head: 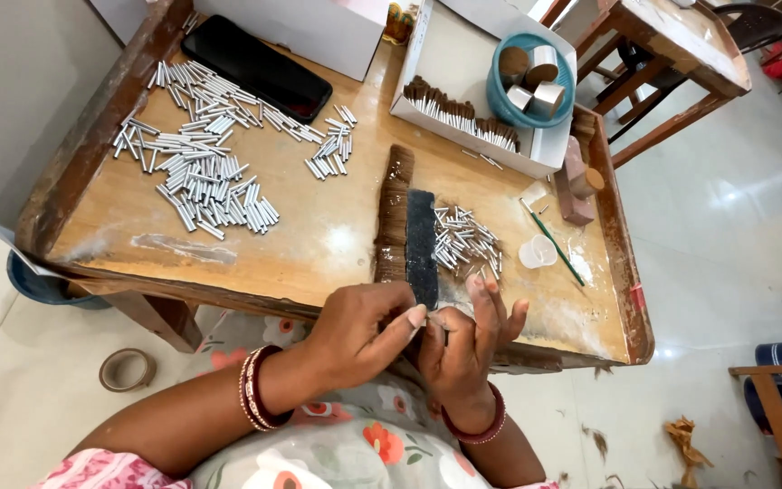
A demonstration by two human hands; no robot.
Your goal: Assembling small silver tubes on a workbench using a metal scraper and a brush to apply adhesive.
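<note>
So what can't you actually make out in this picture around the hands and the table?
- Head view: whatever the left hand and right hand pinch between them is covered by the fingers.
- Whether the small metal tubes are hollow or filled: too small to tell.
- The black strip: its near end is hidden behind the hands.
- The white box is cut off by the top edge.

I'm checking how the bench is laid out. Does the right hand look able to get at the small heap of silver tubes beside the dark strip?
Probably yes: the right hand is just below the small heap of silver tubes, with only bare tabletop between.
</note>
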